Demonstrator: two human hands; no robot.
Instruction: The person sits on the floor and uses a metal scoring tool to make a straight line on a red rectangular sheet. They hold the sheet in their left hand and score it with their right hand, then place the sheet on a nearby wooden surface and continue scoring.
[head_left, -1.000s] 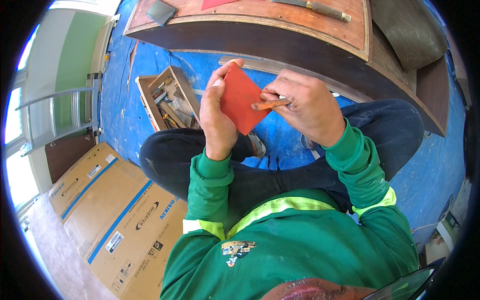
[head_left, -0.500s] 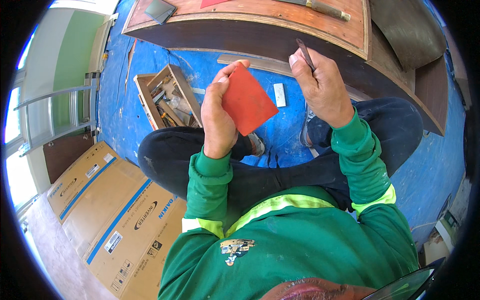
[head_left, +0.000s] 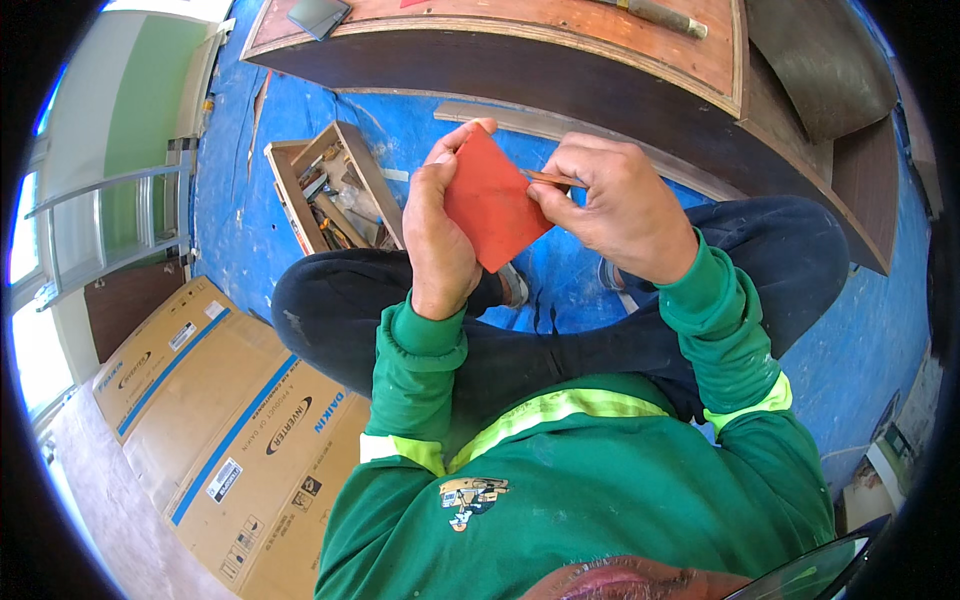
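Observation:
A red square sheet (head_left: 492,215), faintly marked by dark smudges, is held up above my crossed legs. My left hand (head_left: 437,235) is closed on its left edge, the thumb lying on the face and the fingers behind. In my right hand (head_left: 625,210) a slim brown pencil (head_left: 555,180) is pinched between thumb and fingers. Its tip is at the sheet's upper right edge; whether it touches cannot be made out. The fingers behind the sheet are mostly hidden.
Beyond my legs stands a dark-sided wooden cabinet (head_left: 480,75) with a tool handle (head_left: 660,15) on top. An open wooden toolbox (head_left: 375,180) sits left on the blue floor covering (head_left: 235,220). Flattened cardboard (head_left: 220,420) and a metal ladder (head_left: 110,195) are further left.
My right hand has moved left and down, bringing the pencil from beside the cabinet edge to the red sheet. The left hand and sheet have barely moved. A white block is now hidden.

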